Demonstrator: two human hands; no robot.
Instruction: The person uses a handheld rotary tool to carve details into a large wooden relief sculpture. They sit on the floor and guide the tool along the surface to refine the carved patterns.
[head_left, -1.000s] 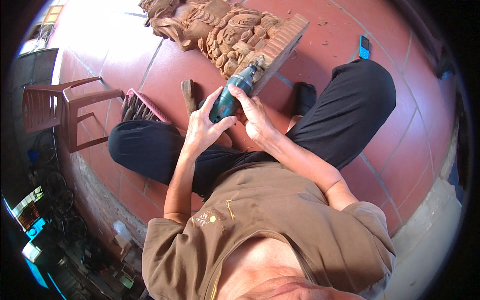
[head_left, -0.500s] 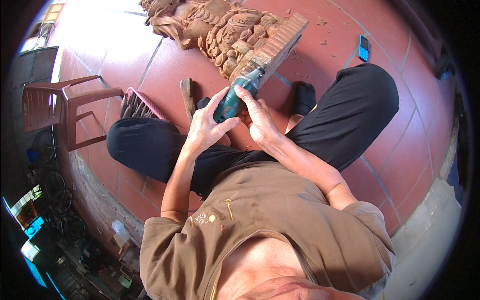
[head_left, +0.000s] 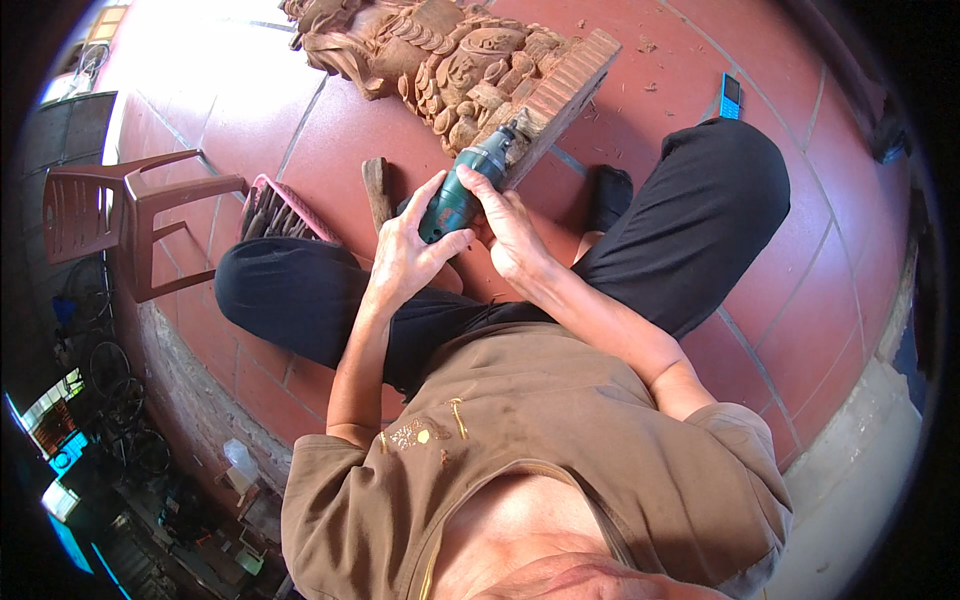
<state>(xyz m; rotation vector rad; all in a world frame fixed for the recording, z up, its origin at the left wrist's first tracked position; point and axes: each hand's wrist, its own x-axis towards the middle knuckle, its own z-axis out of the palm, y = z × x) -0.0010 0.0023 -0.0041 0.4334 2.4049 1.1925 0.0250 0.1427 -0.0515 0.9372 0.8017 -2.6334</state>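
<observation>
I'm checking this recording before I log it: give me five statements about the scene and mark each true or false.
1. The left hand and right hand both hold the green power tool. True.
2. The phone lies beside the left knee. False: the blue phone lies near the right knee.
3. The tool points toward the wood carving. True.
4. The chair is on the person's right. False: the brown chair is on the left.
5. The basket is empty. False: slender dark pieces sit in the pink basket.
</observation>
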